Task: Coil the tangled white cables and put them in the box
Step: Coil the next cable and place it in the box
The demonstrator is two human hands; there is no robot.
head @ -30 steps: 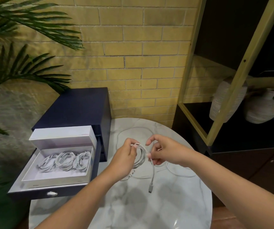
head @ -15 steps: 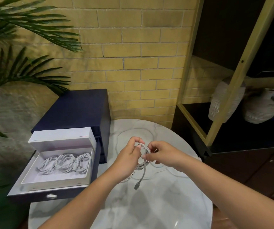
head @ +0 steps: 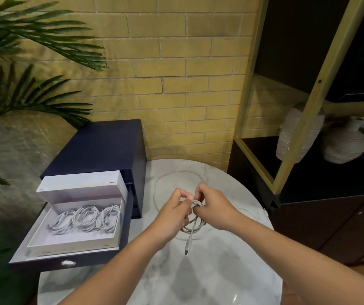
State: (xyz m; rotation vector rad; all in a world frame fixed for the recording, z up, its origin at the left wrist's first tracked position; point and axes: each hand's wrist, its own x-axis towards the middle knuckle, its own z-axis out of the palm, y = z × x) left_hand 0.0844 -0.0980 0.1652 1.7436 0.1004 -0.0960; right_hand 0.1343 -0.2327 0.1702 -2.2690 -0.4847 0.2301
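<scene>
Coiling step, near the end of it as I read it: both hands are over the middle of the desk (head: 209, 282), working one white coil (head: 195, 225). Left hand (head: 174, 214) has its fingers (head: 184, 200) curled and pinched on the top of the coil. Right hand (head: 212, 208) is clamped on the same spot from the 3 o'clock side, fingers hooked through or around the loops; can't tell which. Short tail with the plug (head: 187, 250) hangs free at 6 o'clock, just above the desk. Next move, my guess: tuck or wrap that tail so the loops hold, then carry the coil to the box (head: 73, 246) at 9 o'clock. Box sits open in a pulled-out drawer (head: 66, 263) of the dark cabinet (head: 102, 146), three coiled cables (head: 86, 219) already in its far half, bare floor nearer the front wall. One more loose cable (head: 157, 183) lies in a wide loop on the desk at 12 o'clock, so the job isn't finished. Clearance: the path from hands to box is short and open, only the desk's left edge and the drawer side to cross. Box lid stands up at the back, so come in from above or the front. Shelf unit (head: 264, 194) is close to the desk at 3 o'clock, off the route.
</scene>
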